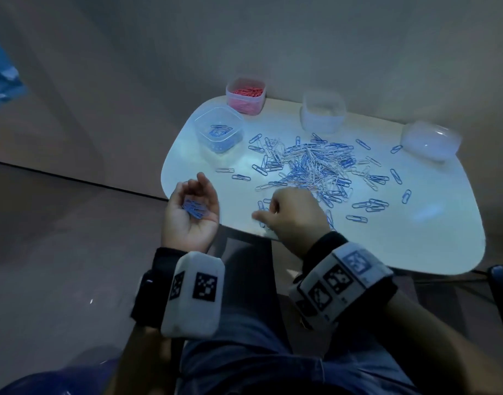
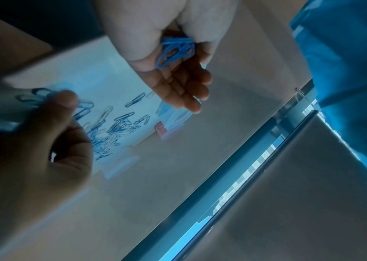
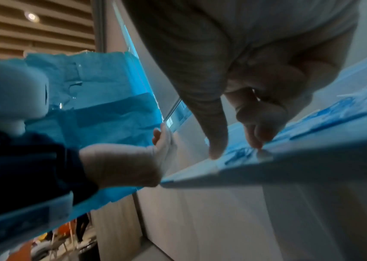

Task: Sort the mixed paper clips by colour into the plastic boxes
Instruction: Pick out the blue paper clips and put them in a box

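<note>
My left hand (image 1: 191, 215) is palm up off the table's left front corner, fingers curled up around a small bunch of blue paper clips (image 1: 194, 208) (image 2: 173, 49). At the front edge my right hand (image 1: 287, 212) is knuckles up, thumb and curled fingertips (image 3: 255, 141) down on the table either side of a blue clip (image 3: 238, 153). The mixed pile of blue and white clips (image 1: 310, 163) spreads over the middle of the table. A clear box (image 1: 200, 124) holds blue clips, and the box (image 1: 246, 105) behind it holds pink ones.
Two more pale boxes stand at the back: one (image 1: 323, 115) in the middle, one (image 1: 431, 143) at the right. Stray clips lie around the pile. The white table (image 1: 415, 246) ends just before my lap. Blue plastic sheeting (image 3: 102, 106) hangs to the left.
</note>
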